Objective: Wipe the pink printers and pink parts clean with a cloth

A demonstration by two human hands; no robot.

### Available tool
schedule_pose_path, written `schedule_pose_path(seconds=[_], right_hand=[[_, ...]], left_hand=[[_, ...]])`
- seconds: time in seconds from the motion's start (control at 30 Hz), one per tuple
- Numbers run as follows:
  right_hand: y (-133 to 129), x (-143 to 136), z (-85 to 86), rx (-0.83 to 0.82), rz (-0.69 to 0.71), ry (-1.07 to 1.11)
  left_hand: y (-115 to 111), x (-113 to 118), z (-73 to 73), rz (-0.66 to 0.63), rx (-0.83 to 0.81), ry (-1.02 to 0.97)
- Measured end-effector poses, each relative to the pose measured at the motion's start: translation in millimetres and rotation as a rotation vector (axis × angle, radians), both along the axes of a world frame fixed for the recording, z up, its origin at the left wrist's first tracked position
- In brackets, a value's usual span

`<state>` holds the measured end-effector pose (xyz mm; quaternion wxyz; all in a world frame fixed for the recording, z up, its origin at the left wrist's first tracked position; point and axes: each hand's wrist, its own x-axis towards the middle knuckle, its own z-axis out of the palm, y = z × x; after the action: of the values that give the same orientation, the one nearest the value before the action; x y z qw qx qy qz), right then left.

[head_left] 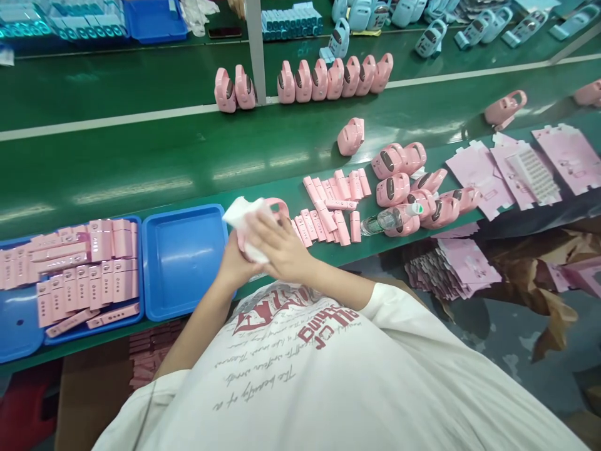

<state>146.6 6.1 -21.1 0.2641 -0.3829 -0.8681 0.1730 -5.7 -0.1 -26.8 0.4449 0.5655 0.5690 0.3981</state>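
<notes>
Close to my body, my left hand (235, 260) is wrapped round a pink handled device (278, 203), mostly hidden by my hands and a white cloth. Only its loop handle shows clearly, above my fingers. My right hand (278, 245) presses the white cloth (244, 212) against the device, fingers laid over it. Just right of my hands lies a group of small pink stick-shaped pieces (323, 213), some stacked across others. Beyond them a clear bottle (389, 219) with a green-and-white cap lies against several pink devices (392, 189).
A bare blue tray (183, 263) sits left of my hands, beside another blue tray (141, 263) holding pink pieces. More pink devices (319, 81) line the belt's divider. Flat pink cartons (483, 178) lie at right. Blue devices (431, 37) stand on the far side.
</notes>
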Motion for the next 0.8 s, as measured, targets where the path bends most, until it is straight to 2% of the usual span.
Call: schedule_pose_path(seconds=[0.1,0.13,0.3,0.37,0.47,0.57,0.67,0.8], right_hand=[[4,5,-6.4,-0.054,-0.204,0.095],[3,5,-7.5,-0.056,-0.226,0.11],[-5,-1,-4.5,-0.008,-0.017,0.127],[-1,1,-5.4,-0.091,-0.111,0.253],[12,10,-7.3,-0.36,-0.281,0.509],[24,23,1.2,-0.579,-0.202,0.642],[34,37,21.6,-0.644,-0.051,0.595],[48,48,51.6,-0.56,0.123,0.296]], left_hand=[[-4,-2,4.6,0.006,0.036,-0.046],[-5,-3,5.3,0.031,0.051,-0.023],[-4,-4,11.1,0.088,0.031,0.082],[-4,-3,19.1,0.079,0.054,0.048],[-3,-1,35.3,-0.071,0.074,-0.096],[1,-3,46.9,-0.31,-0.021,-0.247],[5,-9,50.1,-0.462,-0.145,-0.312],[11,-16,49.8,-0.556,-0.235,-0.317]])
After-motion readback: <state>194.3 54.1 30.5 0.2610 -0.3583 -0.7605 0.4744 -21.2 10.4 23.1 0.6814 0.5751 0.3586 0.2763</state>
